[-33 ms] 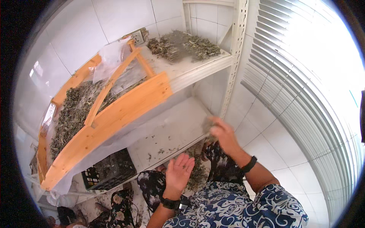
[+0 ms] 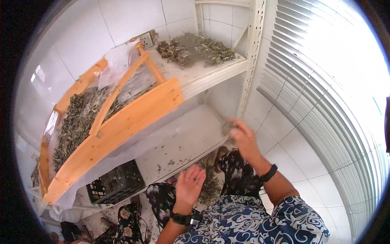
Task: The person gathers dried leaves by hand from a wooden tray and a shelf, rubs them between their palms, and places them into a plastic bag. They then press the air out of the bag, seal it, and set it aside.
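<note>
Dried leaves (image 2: 219, 53) on white shelf (image 2: 193, 74); tiled wall (image 2: 132, 18) behind.

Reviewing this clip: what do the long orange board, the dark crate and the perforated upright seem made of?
The long orange board: wood, perhaps varnished, given knots and slight sheen.
The dark crate: likely moulded plastic, judging by its lattice side.
The perforated upright: probably pale-painted metal, as regular holes suggest.
</note>
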